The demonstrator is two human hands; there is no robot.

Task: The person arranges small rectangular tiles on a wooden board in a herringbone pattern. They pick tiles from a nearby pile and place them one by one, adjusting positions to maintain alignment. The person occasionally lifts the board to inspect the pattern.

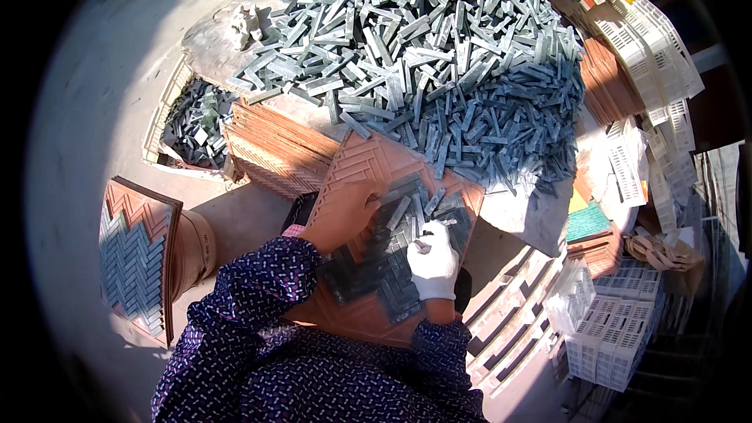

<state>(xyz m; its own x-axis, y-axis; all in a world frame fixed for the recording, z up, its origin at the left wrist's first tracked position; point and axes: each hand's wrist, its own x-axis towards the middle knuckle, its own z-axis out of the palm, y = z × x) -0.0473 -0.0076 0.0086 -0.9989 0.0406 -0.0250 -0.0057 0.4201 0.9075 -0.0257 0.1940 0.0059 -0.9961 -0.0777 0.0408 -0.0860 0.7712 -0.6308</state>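
An orange-brown moulded tray (345,319) with herringbone slots lies tilted across my lap. Dark grey-green stone strips (364,274) fill its middle and right part in a zigzag pattern. My bare left hand (345,215) is over the tray's left part, its fingers bent together at the edge of the laid strips; what they pinch, if anything, is hidden. Curled in a white glove, my right hand (433,262) grips a short stone strip (417,218) over the upper right of the pattern. A few loose strips (434,201) lie by its fingertips.
A large heap of stone strips (423,39) covers the table ahead. Stacked trays (278,149) and a crate of dark pieces (174,86) stand to the left, near a filled tray (133,254). White plastic crates (611,337) and a slatted pallet (509,321) are at right.
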